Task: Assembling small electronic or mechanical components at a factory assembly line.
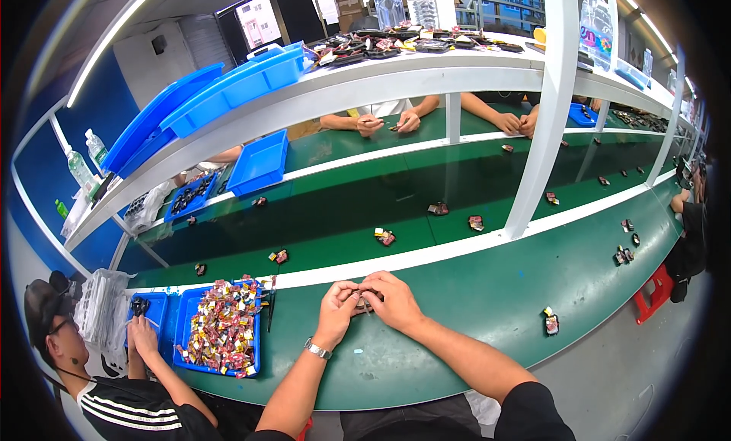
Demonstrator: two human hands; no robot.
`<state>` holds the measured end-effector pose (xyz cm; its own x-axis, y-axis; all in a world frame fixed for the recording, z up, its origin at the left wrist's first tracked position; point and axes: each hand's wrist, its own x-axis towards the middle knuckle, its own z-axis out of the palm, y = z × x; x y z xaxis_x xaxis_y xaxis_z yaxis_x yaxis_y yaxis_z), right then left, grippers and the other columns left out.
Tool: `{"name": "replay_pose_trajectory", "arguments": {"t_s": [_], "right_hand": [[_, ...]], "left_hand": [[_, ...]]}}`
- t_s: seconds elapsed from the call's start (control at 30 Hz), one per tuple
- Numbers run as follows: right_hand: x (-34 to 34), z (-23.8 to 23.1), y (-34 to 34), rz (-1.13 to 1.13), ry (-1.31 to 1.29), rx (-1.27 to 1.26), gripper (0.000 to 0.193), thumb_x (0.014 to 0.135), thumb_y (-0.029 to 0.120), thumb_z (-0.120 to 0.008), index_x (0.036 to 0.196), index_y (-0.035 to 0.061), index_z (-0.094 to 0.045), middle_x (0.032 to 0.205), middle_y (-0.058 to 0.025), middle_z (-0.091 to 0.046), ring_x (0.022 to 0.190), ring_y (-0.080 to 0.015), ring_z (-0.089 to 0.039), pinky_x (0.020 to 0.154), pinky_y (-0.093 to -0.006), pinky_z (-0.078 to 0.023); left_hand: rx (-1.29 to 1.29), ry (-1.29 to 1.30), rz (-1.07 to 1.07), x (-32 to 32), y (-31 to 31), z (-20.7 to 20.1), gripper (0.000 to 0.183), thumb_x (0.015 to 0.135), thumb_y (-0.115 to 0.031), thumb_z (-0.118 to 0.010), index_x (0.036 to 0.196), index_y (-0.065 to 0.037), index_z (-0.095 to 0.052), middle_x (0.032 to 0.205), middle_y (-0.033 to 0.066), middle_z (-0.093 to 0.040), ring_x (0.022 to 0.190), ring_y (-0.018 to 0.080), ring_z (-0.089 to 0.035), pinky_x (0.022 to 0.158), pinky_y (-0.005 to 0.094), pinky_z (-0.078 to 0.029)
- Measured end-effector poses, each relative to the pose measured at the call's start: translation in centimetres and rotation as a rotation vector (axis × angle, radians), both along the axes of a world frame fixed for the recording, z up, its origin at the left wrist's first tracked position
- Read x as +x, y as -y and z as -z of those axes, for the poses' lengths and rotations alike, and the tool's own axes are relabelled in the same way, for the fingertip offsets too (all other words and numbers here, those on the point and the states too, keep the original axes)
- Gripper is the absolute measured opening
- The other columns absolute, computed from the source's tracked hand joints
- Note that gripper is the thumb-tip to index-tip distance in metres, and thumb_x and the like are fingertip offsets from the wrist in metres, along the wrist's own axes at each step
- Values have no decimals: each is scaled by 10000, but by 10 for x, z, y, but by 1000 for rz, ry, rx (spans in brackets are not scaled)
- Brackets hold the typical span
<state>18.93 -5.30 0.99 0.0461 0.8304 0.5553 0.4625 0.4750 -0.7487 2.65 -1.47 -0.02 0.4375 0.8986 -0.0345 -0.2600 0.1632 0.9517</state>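
Above the green work surface, my left hand (pixel 335 313) and my right hand (pixel 393 302) meet with fingers bent around a small dark part with a brownish-red side (pixel 363 304). The fingers cover most of it, so its exact kind does not show. To the left of my hands stands a blue tray (pixel 256 350) heaped with small red, yellow and white labelled pieces (pixel 221 327). One black-backed piece with a red and white face (pixel 550 321) lies by itself to the right of my right forearm.
Past a white rail (pixel 426 256), a dark green conveyor belt (pixel 327 235) carries scattered small pieces. A white post (pixel 537 136) and an overhead shelf (pixel 426 77) stand in front. A co-worker (pixel 137 380) sits at left beside another blue tray (pixel 156 298); other people's hands work across the belt.
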Motion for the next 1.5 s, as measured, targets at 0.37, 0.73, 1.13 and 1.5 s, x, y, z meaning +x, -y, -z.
{"name": "replay_pose_trajectory", "arguments": {"t_s": [0.37, 0.73, 1.13, 1.5], "right_hand": [[-5, -9, 5, 4, -126, -135, 168, 813, -28, -652, 974, 17, -666, 1020, -96, -629, 813, -205, -669, 696, -304, -561], [2, -5, 8, 55, 227, 78, 217, 764, -29, -671, 952, 75, -704, 1069, -54, -602, 907, -234, -638, 750, -335, -561], [-2, -1, 4, -76, -42, -19, 161, 828, 6, -610, 970, 53, -671, 1025, -76, -610, 801, -254, -665, 706, -364, -556], [-6, -6, 10, -3, -100, -106, 196, 825, 17, -609, 1012, 59, -652, 1007, -81, -603, 793, -249, -641, 691, -360, -535]], "left_hand": [[90, -58, 22, -2, -1, 3, 240, 938, 33, -541, 1164, -30, -492, 1080, 73, -618, 938, 122, -633, 758, 264, -562], [34, 58, 101, -7, -5, 7, 341, 919, 83, -502, 1234, -38, -454, 1258, 126, -570, 1063, 179, -615, 870, 325, -563], [29, 93, 99, -10, -7, 9, 343, 942, 63, -490, 1265, -40, -438, 1206, 125, -607, 1021, 170, -635, 837, 294, -559], [55, 4, 100, -5, -5, 12, 335, 949, 46, -472, 1270, -48, -459, 1190, 94, -620, 996, 114, -621, 760, 223, -530]]}}
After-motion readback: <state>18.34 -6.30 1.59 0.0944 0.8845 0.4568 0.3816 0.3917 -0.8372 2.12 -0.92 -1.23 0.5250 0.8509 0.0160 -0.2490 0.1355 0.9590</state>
